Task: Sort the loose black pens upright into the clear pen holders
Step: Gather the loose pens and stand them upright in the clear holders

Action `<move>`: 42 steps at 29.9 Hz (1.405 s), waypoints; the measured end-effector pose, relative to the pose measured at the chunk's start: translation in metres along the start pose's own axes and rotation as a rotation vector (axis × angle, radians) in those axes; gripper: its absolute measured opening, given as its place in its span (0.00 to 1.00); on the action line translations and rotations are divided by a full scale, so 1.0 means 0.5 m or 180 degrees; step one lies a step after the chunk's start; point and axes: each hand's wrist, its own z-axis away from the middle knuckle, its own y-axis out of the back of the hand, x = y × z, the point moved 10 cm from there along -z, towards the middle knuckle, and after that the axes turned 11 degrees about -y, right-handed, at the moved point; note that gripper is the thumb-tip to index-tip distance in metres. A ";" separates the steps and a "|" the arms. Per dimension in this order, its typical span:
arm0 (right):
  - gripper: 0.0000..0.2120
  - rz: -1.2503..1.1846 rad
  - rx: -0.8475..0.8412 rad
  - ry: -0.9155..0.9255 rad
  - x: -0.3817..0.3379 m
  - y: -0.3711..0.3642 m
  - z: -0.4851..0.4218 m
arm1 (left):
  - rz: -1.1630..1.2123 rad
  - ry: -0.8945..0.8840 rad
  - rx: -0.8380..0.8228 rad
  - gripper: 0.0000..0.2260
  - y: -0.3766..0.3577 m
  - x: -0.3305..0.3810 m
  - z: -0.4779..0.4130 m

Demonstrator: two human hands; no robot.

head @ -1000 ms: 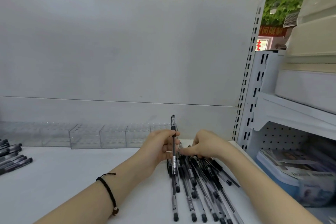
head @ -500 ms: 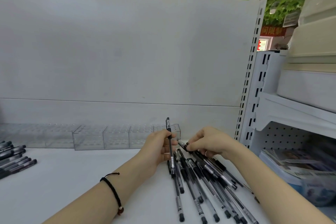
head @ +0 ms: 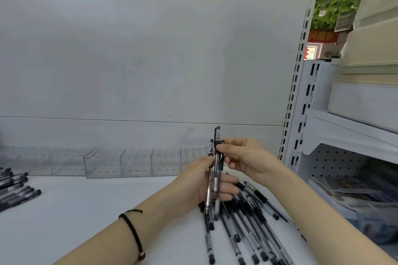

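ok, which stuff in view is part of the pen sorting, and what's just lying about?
Job: held pens gripped in left hand, right hand pinching them near the top; loose pen pile; pens at left edge; clear pen holders.
Lying about: printed papers under side shelf; beige tubs above.

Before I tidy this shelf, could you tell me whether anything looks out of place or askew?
Nothing looks damaged, but the loose pens lie fanned and overlapping at the right, a second batch lies at the left edge, and the clear holders behind show no pens in them.
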 end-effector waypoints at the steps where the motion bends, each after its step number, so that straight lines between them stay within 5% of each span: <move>1: 0.15 0.0071 0.0061 0.0043 -0.003 0.001 0.000 | 0.0005 -0.0013 -0.0004 0.16 0.000 -0.001 0.000; 8: 0.10 0.1145 0.0364 0.0225 -0.024 0.014 0.011 | -0.0101 -0.0175 0.0105 0.09 0.023 -0.001 -0.014; 12: 0.19 0.3192 0.0922 -0.0047 -0.034 0.069 0.027 | 0.0060 -0.0296 0.0271 0.10 0.043 0.011 -0.022; 15: 0.19 0.4292 0.0881 -0.0813 0.008 0.107 0.036 | 0.0198 -0.0386 0.0285 0.11 0.047 0.018 -0.025; 18: 0.17 0.4249 0.0741 -0.1183 0.035 0.113 0.043 | 0.0299 -0.0381 0.0247 0.11 0.046 0.016 -0.027; 28: 0.11 0.3838 0.0842 -0.0699 0.036 0.075 0.000 | 0.0335 -0.0301 0.0274 0.10 0.046 0.009 -0.025; 42: 0.07 0.3163 0.0543 -0.0909 0.060 0.080 -0.011 | 0.0296 -0.0335 0.0500 0.07 0.061 0.016 -0.026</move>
